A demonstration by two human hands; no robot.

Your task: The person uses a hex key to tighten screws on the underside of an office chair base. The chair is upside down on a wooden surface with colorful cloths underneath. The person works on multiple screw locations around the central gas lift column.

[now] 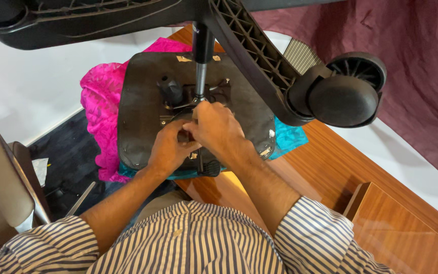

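Note:
An office chair lies upside down on a wooden table (325, 167). Its black seat underside (140, 106) faces up, with the metal gas column (202, 71) rising from the mechanism plate. My left hand (168, 149) and my right hand (216, 127) press together on the mechanism just below the column, fingers curled around a small dark part that they mostly hide. A black knob (170, 89) stands on the seat just beyond my hands. The star base arm (254, 56) runs overhead to a black caster wheel (348, 91).
Pink cloth (100, 106) and teal cloth (290, 137) lie under the seat. A maroon cloth (411, 61) hangs at the right. A wooden box (406, 228) sits at the lower right. A beige chair back (1, 177) stands at the left over dark floor.

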